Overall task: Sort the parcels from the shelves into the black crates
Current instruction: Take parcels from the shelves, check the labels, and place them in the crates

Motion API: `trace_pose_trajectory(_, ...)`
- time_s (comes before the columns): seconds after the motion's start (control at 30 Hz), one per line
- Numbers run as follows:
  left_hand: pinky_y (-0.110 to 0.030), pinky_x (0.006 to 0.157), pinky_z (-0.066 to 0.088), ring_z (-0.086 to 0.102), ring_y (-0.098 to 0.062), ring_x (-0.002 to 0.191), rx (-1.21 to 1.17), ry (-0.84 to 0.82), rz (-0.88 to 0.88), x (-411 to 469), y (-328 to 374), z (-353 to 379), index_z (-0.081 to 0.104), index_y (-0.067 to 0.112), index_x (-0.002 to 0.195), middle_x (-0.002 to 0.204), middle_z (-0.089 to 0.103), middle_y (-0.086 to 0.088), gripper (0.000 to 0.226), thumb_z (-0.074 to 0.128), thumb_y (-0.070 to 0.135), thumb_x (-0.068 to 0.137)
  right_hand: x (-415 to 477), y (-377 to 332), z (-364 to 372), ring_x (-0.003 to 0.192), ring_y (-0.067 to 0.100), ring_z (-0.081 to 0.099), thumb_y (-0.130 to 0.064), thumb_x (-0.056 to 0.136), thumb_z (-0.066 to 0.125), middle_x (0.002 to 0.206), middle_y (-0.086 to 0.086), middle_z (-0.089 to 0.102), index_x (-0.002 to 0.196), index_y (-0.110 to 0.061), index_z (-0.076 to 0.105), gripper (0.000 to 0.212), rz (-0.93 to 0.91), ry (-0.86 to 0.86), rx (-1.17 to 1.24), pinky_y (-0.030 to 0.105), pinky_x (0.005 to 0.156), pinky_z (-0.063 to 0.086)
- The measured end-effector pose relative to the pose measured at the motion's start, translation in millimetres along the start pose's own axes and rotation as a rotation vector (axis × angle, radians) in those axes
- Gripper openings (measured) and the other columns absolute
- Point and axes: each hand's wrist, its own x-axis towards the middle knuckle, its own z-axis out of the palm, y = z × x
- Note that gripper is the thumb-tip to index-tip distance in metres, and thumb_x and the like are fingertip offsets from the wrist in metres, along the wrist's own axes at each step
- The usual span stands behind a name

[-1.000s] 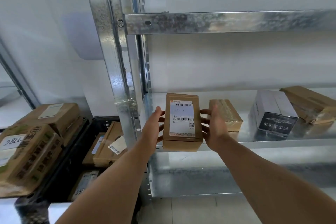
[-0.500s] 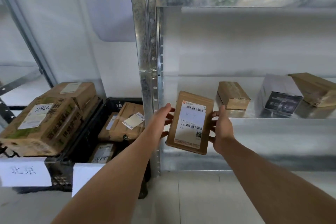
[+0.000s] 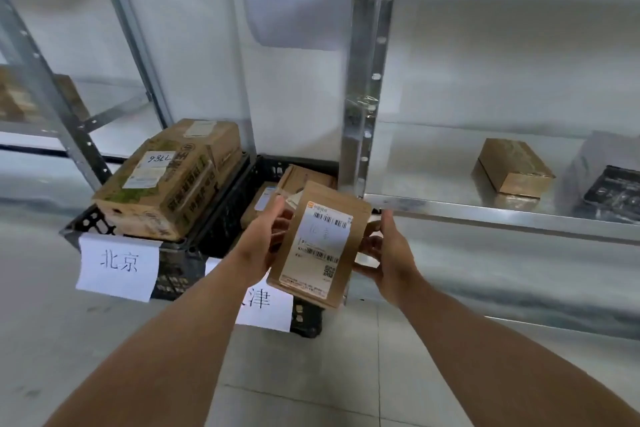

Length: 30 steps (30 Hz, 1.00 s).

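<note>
We've got one brown parcel [image 3: 317, 243] gripped between both hands, left hand [image 3: 265, 239] and right hand [image 3: 388, 255], above the right crate [image 3: 304, 319]. Both crates hold boxes already; the left crate [image 3: 86, 222] looks piled high. Two parcels wait on the shelf [image 3: 485, 210].

A pale grey tiled floor [image 3: 311, 374] runs under galvanised steel shelving. One perforated upright post [image 3: 367, 80] stands in the middle, a slanted brace [image 3: 45, 90] at the left. Behind, the white wall [image 3: 194, 28] is soft with even, diffuse light.
</note>
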Motion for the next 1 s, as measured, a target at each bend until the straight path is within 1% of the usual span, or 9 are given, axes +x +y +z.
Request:
trace_pose_trajectory(0.07,-0.036,0.078,0.046,0.059,-0.025,0.094,-0.023,0.071,-0.009,-7.6,4.9,-28.7,0.062,0.015,0.099,0.095,0.064,-0.008,0.050,0.036,0.058,0.100,2.3,3.4,33.4,0.100,0.030,0.066,-0.058,0.105,0.031,0.097,0.015,0.067,0.092,-0.012,0.057,0.054,0.029,-0.031,0.008,0.047,0.081,0.055)
trace_pose_trajectory(0.17,-0.039,0.079,0.047,0.060,-0.028,0.094,-0.066,0.168,-0.065,-23.2,22.9,-75.5,0.063,0.016,0.097,0.093,0.065,-0.008,0.049,0.037,0.057,0.099,-1.3,1.9,88.8,0.095,0.029,0.067,-0.054,0.106,0.031,0.096,0.015,0.069,0.099,-0.011,0.059,0.052,0.075,-0.089,-0.008,0.042,0.077,0.053)
trace_pose_trajectory(0.3,-0.040,0.080,0.052,0.066,-0.031,0.101,-0.076,0.303,-0.128,-42.5,59.4,-140.6,0.065,0.015,0.106,0.102,0.070,-0.009,0.051,0.038,0.058,0.099,-14.9,-16.0,171.8,0.100,0.036,0.070,-0.056,0.105,0.035,0.102,0.018,0.073,0.108,-0.008,0.063,0.056,0.167,-0.126,-0.045,0.048,0.087,0.057)
trace_pose_trajectory(0.43,-0.036,0.078,0.047,0.065,-0.021,0.102,-0.081,0.437,-0.184,-64.7,101.9,-209.4,0.065,0.022,0.106,0.107,0.069,-0.002,0.046,0.034,0.056,0.102,-26.9,-37.4,263.1,0.096,0.030,0.069,-0.050,0.106,0.038,0.102,0.014,0.075,0.105,-0.012,0.069,0.049,0.290,-0.177,-0.100,0.047,0.090,0.055)
trace_pose_trajectory(0.57,-0.032,0.069,0.044,0.061,-0.014,0.094,-0.095,0.529,-0.262,-76.4,146.3,-286.7,0.065,0.024,0.102,0.104,0.068,0.003,0.043,0.033,0.053,0.103,-42.4,-52.9,356.9,0.104,0.031,0.069,-0.052,0.107,0.035,0.111,0.014,0.075,0.106,-0.015,0.071,0.051,0.397,-0.213,-0.146,0.045,0.089,0.056)
trace_pose_trajectory(0.67,-0.030,0.066,0.043,0.060,-0.010,0.090,-0.070,0.544,-0.294,-76.3,171.9,-339.3,0.065,0.024,0.108,0.105,0.067,0.005,0.042,0.032,0.050,0.104,-51.4,-56.2,417.2,0.107,0.033,0.069,-0.058,0.103,0.038,0.113,0.011,0.074,0.111,-0.018,0.072,0.053,0.442,-0.221,-0.184,0.051,0.101,0.052)
trace_pose_trajectory(0.77,-0.028,0.064,0.043,0.061,-0.009,0.084,-0.022,0.567,-0.297,-63.4,194.6,-384.7,0.065,0.026,0.103,0.095,0.067,0.008,0.042,0.028,0.046,0.106,-43.3,-59.7,473.2,0.108,0.025,0.068,-0.050,0.106,0.035,0.114,0.006,0.074,0.116,-0.018,0.070,0.049,0.452,-0.248,-0.199,0.042,0.092,0.053)
trace_pose_trajectory(0.83,-0.029,0.066,0.043,0.062,-0.011,0.083,0.019,0.584,-0.316,-48.5,204.9,-412.5,0.063,0.028,0.095,0.092,0.068,0.006,0.041,0.028,0.045,0.106,-32.5,-64.3,509.4,0.104,0.025,0.068,-0.045,0.105,0.038,0.109,0.008,0.075,0.112,-0.014,0.071,0.046,0.473,-0.245,-0.230,0.040,0.084,0.053)
trace_pose_trajectory(1.0,-0.036,0.075,0.050,0.065,-0.019,0.089,0.045,0.616,-0.404,11.8,213.9,-482.2,0.064,0.023,0.108,0.102,0.070,-0.001,0.043,0.032,0.052,0.103,19.1,-50.7,591.1,0.095,0.031,0.072,-0.053,0.081,0.043,0.095,0.006,0.077,0.093,-0.022,0.073,0.045,0.494,-0.162,-0.289,0.057,0.096,0.054)
